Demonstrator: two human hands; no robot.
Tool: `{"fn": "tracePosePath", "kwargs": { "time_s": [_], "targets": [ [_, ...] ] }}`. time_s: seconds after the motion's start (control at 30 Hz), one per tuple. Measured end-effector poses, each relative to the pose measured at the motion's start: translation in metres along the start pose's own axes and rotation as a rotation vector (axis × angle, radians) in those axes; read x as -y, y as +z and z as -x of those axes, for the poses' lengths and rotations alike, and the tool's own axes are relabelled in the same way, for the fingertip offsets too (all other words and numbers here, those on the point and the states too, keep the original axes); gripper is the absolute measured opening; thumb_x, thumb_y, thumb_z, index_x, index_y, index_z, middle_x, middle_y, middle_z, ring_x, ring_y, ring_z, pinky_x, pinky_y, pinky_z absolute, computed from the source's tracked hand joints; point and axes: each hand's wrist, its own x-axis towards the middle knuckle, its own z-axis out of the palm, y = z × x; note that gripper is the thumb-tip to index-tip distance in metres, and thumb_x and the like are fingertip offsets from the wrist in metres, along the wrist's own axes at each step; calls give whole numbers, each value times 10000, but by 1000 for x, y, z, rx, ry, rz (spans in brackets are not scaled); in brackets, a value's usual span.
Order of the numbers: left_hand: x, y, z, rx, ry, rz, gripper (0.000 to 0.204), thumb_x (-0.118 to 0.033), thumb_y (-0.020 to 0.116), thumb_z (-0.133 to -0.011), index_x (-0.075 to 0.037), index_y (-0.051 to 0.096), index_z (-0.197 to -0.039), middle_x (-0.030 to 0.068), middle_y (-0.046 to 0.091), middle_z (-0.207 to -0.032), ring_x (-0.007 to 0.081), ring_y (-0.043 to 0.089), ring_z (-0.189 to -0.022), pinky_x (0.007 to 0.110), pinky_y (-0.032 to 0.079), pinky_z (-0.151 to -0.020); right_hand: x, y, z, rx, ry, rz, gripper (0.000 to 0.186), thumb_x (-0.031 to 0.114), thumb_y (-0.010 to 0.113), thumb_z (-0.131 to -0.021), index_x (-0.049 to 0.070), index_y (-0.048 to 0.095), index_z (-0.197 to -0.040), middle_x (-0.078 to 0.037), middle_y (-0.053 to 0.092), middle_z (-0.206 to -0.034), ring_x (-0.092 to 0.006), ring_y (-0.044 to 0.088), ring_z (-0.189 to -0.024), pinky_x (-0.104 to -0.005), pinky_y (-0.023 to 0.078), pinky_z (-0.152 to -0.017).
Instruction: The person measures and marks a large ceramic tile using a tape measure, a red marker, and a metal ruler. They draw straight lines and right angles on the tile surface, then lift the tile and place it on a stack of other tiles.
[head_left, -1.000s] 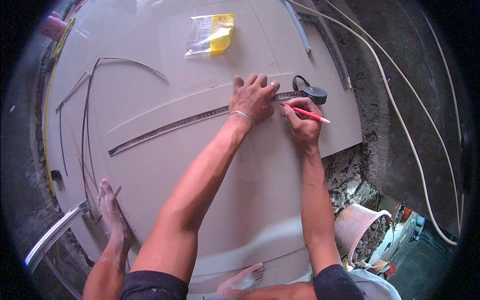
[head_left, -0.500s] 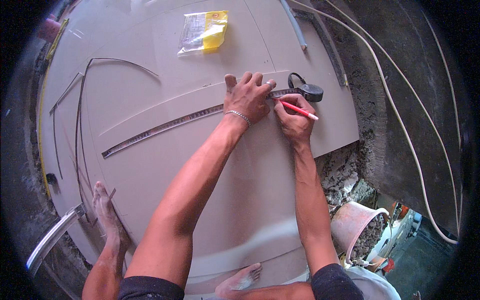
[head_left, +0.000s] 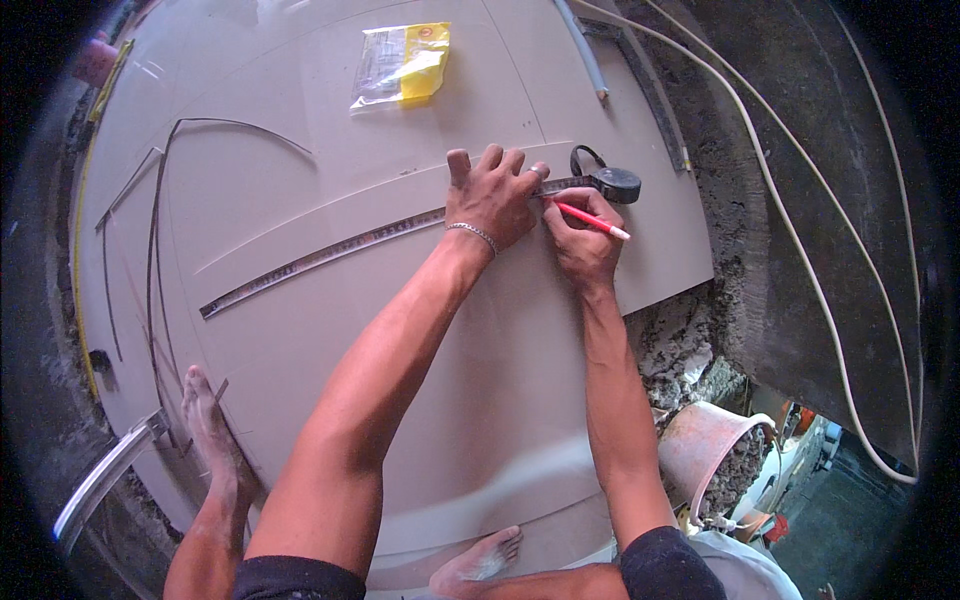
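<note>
A large pale board [head_left: 300,345] lies over a dark floor [head_left: 790,310]. On it, the right hand [head_left: 582,245] clasps a red marking pen [head_left: 592,219] between bent fingers, its tip at the near edge of the tape measure's blade [head_left: 325,257]. The left hand [head_left: 490,205] lies across that blade with fingers bent and spread; whether its thumb pinches the blade, I cannot tell. The blade stretches left over the board, and the black case [head_left: 618,184] sits just beyond the right hand. Farther off lies a clear-and-yellow packet [head_left: 402,68]; at the left, thin dark strips [head_left: 157,250]. Near right stands a pinkish bucket [head_left: 690,440] holding grey material, and pale cables [head_left: 790,195] curve along the far right.
</note>
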Motion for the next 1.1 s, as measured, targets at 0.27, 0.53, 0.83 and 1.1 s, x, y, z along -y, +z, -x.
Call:
{"fn": "tracePosePath", "kwargs": {
  "time_s": [0.27,0.53,0.83,1.1],
  "targets": [
    [0,2,0,-1,4,-3,357,-319,782,-834,-338,750,-1189,-56,678,-1094,149,635,-1111,509,314,-928,-4,1,-1,-3,-6,13,162,82,841,-856,34,749,-981,-52,768,-899,-136,718,-814,-312,589,-767],
    [-1,-1,0,-8,-6,27,361,-265,785,-836,-322,754,-1191,-50,691,-1088,145,643,-1108,491,316,-946,1,2,-1,-12,17,3,136,68,837,-867,42,750,-968,-47,771,-897,-113,716,-817,-295,589,-769],
    [0,-4,0,21,-14,64,414,-258,804,-821,-314,749,-1228,-37,692,-1126,159,633,-1140,488,333,-983,2,0,0,-15,16,6,134,77,841,-868,40,749,-958,-43,770,-889,-119,719,-805,-297,590,-763],
    [0,-1,0,29,-16,83,462,-252,819,-794,-317,744,-1245,-43,674,-1155,157,619,-1156,495,345,-986,-3,2,-1,-4,8,-5,141,58,838,-856,39,747,-963,-44,765,-887,-117,709,-795,-289,587,-760]
  ]
}}
